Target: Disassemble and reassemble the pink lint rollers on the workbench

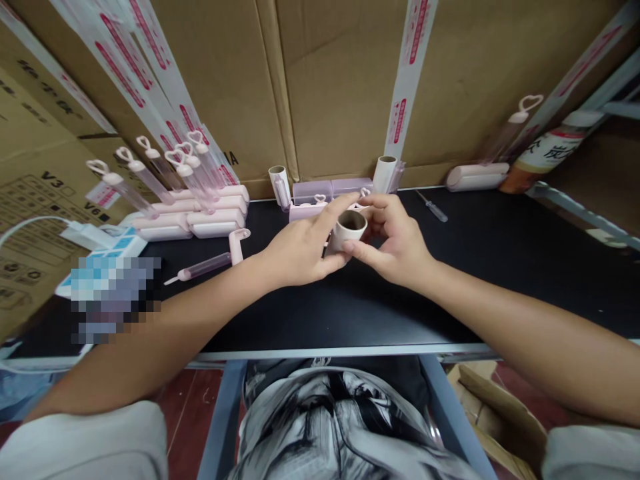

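Observation:
Both my hands meet over the middle of the black table (500, 260). They hold a small white paper roll (349, 231) with a brown cardboard core, its open end facing up. My left hand (300, 250) grips the roll from the left, index finger stretched over its top. My right hand (393, 237) pinches it from the right with thumb and fingers. A pink lint-roller handle (213, 261) with a clear tube lies on the table to the left of my left hand.
Several pink lint rollers with heart-tipped handles (195, 200) stand in a row at the back left. Pink cases (325, 191), two white rolls (279, 180) (385, 173), a screwdriver (433, 207) and another roller (477, 177) line the back. Cardboard boxes (340, 87) wall the rear. A power strip (107, 243) sits left.

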{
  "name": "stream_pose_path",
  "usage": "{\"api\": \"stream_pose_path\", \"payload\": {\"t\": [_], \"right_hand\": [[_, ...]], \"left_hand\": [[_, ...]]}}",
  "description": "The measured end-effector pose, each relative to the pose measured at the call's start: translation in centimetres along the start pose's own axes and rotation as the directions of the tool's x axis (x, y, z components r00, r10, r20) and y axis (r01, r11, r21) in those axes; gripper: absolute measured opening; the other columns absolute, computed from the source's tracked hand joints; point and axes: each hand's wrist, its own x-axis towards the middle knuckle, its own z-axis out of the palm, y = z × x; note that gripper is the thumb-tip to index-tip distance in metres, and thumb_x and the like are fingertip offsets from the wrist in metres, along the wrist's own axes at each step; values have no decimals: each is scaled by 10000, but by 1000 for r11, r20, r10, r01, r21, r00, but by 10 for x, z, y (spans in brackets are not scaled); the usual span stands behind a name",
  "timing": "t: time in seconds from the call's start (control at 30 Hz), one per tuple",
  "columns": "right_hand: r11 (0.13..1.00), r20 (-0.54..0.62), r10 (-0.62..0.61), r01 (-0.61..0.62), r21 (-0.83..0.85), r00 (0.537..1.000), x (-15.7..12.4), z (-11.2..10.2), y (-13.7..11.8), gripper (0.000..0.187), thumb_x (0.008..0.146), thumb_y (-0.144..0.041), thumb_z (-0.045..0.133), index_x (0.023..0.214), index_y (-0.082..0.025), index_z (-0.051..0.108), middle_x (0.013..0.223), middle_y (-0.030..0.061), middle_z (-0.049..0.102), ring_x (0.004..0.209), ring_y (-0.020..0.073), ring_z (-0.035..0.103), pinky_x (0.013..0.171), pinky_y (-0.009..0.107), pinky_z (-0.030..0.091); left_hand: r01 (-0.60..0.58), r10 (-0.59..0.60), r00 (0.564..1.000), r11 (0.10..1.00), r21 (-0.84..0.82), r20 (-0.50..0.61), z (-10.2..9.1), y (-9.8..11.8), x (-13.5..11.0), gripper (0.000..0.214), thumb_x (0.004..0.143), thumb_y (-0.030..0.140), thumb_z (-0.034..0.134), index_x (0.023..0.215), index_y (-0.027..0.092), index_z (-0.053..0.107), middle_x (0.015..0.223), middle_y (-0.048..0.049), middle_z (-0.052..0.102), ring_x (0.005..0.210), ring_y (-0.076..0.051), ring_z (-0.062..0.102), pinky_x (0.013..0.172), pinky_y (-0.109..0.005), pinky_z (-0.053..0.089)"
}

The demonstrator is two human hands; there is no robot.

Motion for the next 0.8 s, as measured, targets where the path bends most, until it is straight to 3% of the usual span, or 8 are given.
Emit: {"api": "stream_pose_path", "payload": {"t": [0.07,0.13,0.27,0.37,0.57,0.8], "right_hand": [[998,17,30,-30,50,999,0,1,2,609,900,-517,782,1361,-281,460,1076,38,709,719,163,691,644,318,556],[997,31,62,-63,36,998,2,0,4,551,920,-520,753,1333,-261,497,1126,61,714,723,158,695,657,319,554],[991,99,83,-72,-111,992,6,-1,10,364,942,-452,717,1196,-206,632,1087,86,740,735,170,687,715,340,551],[978,177,92,-56,-199,980,7,2,16,275,943,-406,686,1100,-180,685,1028,97,761,722,184,677,732,356,537],[955,229,187,-122,-270,955,9,2,23,239,904,-368,688,1032,-170,725,923,80,763,667,179,644,666,332,492],[944,217,243,-179,-276,945,12,-2,29,225,890,-376,688,978,-172,724,869,67,758,669,180,627,655,327,480]], "left_hand": [[108,-108,994,992,57,-2,-10,-6,1,772,884,331,697,1588,249,390,1481,-105,638,956,-206,748,877,-337,575],[275,-272,961,953,126,-44,-27,-22,2,672,867,346,702,1498,250,492,1353,-82,704,923,-219,740,878,-355,574],[583,-558,813,782,221,-166,-55,-67,6,806,815,423,767,1524,214,445,1232,-121,729,1045,-311,726,955,-439,568],[661,-644,749,717,221,-153,-54,-94,7,878,767,432,819,1524,230,422,1224,-141,724,1076,-345,720,959,-474,572],[618,-613,784,751,232,-103,-31,-109,11,780,787,385,813,1470,247,463,1193,-145,747,1059,-336,730,919,-456,586],[618,-612,785,761,196,-98,-27,-114,14,899,806,388,811,1567,212,366,1302,-194,724,1134,-368,718,937,-467,572]]}}
